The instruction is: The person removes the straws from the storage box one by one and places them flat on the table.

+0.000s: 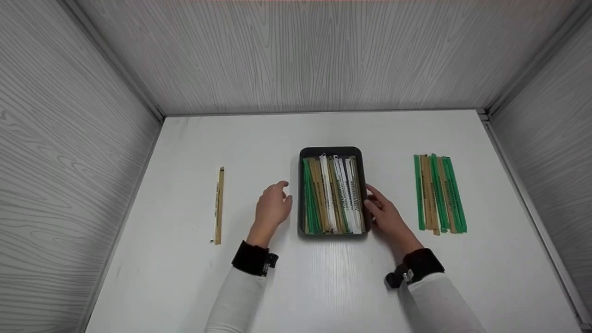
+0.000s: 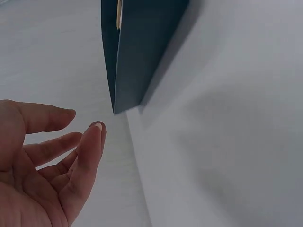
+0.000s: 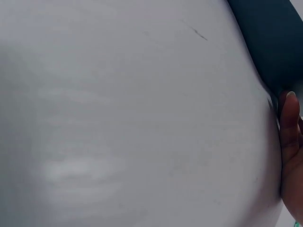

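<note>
A dark rectangular tray (image 1: 330, 151) stands mid-table, filled with slim printed paper sticks (image 1: 330, 194) in green, brown and white, lying side by side. My right hand (image 1: 387, 215) touches the tray's right wall with its fingertips. In the right wrist view, a part of that hand (image 3: 289, 127) shows against the tray's dark side (image 3: 270, 42). Left of the tray, my left hand (image 1: 272, 206) hovers with loosely bent fingers and holds nothing. The left wrist view shows a gap between this hand (image 2: 57, 161) and the tray wall (image 2: 142, 52).
To the right lies a row of several green and brown sticks (image 1: 439, 194). A brown stick (image 1: 219, 203) with a white one (image 1: 214, 212) alongside lies at the left. Grey wood-grain panels (image 1: 296, 55) enclose the white table (image 1: 323, 286) at the back and sides.
</note>
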`<act>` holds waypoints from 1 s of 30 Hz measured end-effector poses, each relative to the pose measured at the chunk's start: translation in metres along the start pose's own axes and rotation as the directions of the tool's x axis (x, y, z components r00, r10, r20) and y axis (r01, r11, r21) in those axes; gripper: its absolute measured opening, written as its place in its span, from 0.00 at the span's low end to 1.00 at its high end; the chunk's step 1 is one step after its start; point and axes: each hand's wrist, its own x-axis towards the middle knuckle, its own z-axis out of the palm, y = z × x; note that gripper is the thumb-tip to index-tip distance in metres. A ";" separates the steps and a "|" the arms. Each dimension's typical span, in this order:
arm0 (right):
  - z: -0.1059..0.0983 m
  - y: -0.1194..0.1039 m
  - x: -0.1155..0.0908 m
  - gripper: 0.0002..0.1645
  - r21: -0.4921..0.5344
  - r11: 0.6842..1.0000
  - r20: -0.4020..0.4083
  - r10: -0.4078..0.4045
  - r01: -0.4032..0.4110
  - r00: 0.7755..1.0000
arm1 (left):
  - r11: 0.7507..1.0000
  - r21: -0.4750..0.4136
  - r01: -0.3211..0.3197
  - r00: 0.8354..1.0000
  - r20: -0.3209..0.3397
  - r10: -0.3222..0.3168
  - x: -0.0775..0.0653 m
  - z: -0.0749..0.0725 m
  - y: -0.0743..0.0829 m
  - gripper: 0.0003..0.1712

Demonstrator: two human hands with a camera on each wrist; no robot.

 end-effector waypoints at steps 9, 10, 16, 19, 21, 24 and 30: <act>-0.001 -0.002 0.001 0.32 0.007 1.000 -0.004 -0.006 0.006 1.000 | 0.995 -0.003 -0.095 0.987 0.130 0.095 0.000 0.048 0.041 0.29; -0.001 -0.002 0.001 0.32 0.011 1.000 -0.006 -0.002 0.002 1.000 | 0.995 0.002 -0.104 0.985 0.137 0.102 0.000 0.052 0.043 0.29; 0.000 -0.001 0.001 0.32 0.006 1.000 0.011 0.013 -0.013 1.000 | 0.991 0.032 -0.132 0.973 0.192 0.124 -0.001 0.073 0.042 0.29; 0.000 -0.007 -0.001 0.33 0.016 1.000 0.025 0.023 -0.024 0.999 | 0.990 0.040 -0.133 0.971 0.206 0.122 -0.004 0.078 0.040 0.34; -0.001 -0.016 -0.006 0.33 0.022 0.999 0.028 0.028 -0.028 0.999 | 0.989 0.049 -0.138 0.971 0.202 0.126 -0.005 0.080 0.040 0.37; -0.002 -0.029 -0.010 0.33 0.027 0.999 0.033 0.024 -0.025 0.999 | 0.986 0.076 -0.152 0.972 0.195 0.134 -0.006 0.081 0.040 0.34; -0.001 -0.018 -0.005 0.33 0.026 1.000 0.017 0.003 -0.003 1.000 | 0.982 0.104 -0.158 0.969 0.206 0.135 -0.005 0.082 0.042 0.28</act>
